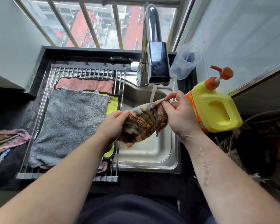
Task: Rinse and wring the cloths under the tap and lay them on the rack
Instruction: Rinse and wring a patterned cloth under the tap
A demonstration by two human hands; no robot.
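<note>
Now, fingers [176, 94]: both sets curled, pinching one striped cloth [145, 123] (it looks wet).
Hands: two; left hand [115, 125] grips the cloth's lower end, right hand [181, 117] its upper edge.
Striped cloth: below the tap [157, 62], over the sink [152, 152]; long axis slants from lower left up to the right, top end in the water stream [153, 94].
Rack [81, 68]: one, left of the tap; three cloths lie flat, grey cloth [71, 123] over yellow cloth [112, 104] and pink cloth [86, 84].
Bottle [215, 109]: one, right of the tap.

Bare left hand [116, 125], bare right hand [183, 117], wet-streaked right forearm [205, 167]; dark navy garment [129, 210]
</note>
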